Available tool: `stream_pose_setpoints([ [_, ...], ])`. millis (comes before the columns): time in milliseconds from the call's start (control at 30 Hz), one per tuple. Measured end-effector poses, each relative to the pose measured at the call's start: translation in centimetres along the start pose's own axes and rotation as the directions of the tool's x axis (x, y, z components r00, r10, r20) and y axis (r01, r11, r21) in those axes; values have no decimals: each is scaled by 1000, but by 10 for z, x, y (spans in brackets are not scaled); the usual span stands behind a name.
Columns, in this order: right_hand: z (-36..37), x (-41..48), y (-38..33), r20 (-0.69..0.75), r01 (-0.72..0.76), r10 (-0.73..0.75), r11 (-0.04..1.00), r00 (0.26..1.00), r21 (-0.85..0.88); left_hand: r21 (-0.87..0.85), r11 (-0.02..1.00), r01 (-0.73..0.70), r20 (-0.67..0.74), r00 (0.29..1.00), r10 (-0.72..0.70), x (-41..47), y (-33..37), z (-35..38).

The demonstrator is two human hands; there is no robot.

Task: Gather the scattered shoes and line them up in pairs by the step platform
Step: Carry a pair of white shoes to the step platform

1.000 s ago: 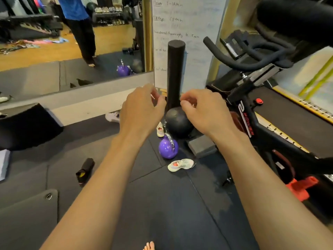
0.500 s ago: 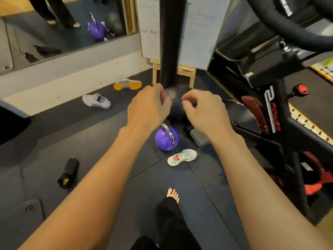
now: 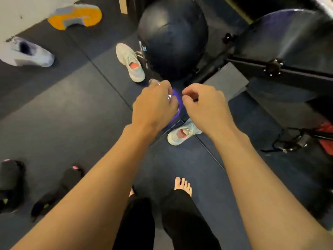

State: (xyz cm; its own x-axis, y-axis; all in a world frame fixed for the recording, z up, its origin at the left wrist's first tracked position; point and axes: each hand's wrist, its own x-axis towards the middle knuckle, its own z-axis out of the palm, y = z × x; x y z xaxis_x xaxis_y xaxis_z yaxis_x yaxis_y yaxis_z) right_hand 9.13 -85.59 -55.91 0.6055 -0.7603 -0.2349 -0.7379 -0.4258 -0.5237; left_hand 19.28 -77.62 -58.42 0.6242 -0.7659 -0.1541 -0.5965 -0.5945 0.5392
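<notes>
Several shoes lie scattered on the dark rubber floor. A pale sneaker with a pink insole [image 3: 130, 62] rests against a black medicine ball [image 3: 173, 33]. Its mate [image 3: 180, 135] lies just below my right hand [image 3: 205, 107], partly hidden by the wrist. A white-lavender sneaker [image 3: 27, 53] and an orange-soled shoe on its side [image 3: 75, 15] sit at the far left by the wall. Two black shoes [image 3: 59, 188] [image 3: 9, 181] lie at the lower left. My left hand [image 3: 155, 105] and right hand hover side by side with curled fingers, holding nothing.
A purple kettlebell [image 3: 175, 101] sits on the floor under and between my hands. An exercise bike [image 3: 288, 42] fills the right side, with a grey foam block [image 3: 228, 82] by its base. My bare feet [image 3: 182, 184] stand at bottom centre.
My view has tipped down and moved closer to the floor by the kettlebell. Both hands have kept the same curled pose and now hang over the kettlebell and the nearer pale sneaker.
</notes>
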Motion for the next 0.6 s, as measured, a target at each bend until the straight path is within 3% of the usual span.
stream_pose_setpoints([
  [100, 55, 12, 46, 11, -68, 68, 998, 998, -2, 21, 1000, -14, 80, 997, 13, 6, -38, 78],
  [200, 97, 22, 92, 28, -120, 120, 993, 992, 6, 60, 996, -70, 246, 968, 53, 5, -65, 155],
  [367, 149, 36, 149, 53, -148, 150, 988, 987, -43, 168, 957, -235, 545, 831, 108, 8, -94, 264],
  [500, 180, 42, 173, 81, -155, 159, 986, 984, -56, 274, 904, -329, 615, 783, 99, 11, -108, 310],
  [600, 193, 42, 180, 108, -167, 172, 984, 979, -58, 309, 902, -300, 616, 786, 50, 15, -111, 323],
])
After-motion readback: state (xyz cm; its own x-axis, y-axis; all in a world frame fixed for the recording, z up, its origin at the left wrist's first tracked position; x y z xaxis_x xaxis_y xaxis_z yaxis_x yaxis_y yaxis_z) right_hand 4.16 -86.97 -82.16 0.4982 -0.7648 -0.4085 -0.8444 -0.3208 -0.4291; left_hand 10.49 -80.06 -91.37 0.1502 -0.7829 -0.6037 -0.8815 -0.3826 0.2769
